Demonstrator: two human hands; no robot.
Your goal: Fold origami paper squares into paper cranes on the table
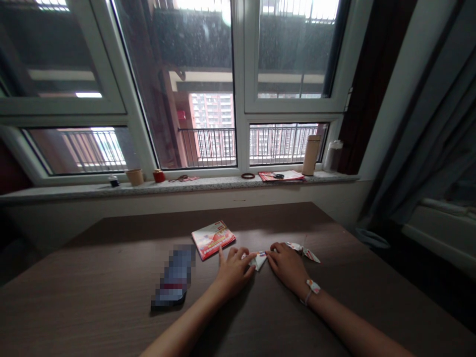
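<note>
Both my hands rest on a dark wooden table [111, 258] around a small folded piece of white printed paper [259, 259]. My left hand [233, 271] presses on the paper's left side with fingers curled and the index finger stretched forward. My right hand [287, 264] pinches the paper's right side; a paper band circles its wrist. A second folded paper shape [305, 252] lies just beyond my right hand. A red and white packet of paper [213, 239] lies ahead of my left hand.
A blurred dark flat object [174, 278] lies left of my left arm. On the window sill [223, 184] stand two small cups [135, 176], a tall cylinder [311, 154], a jar [332, 155], a red booklet with scissors [280, 175] and a ring [247, 175]. Curtains hang at right.
</note>
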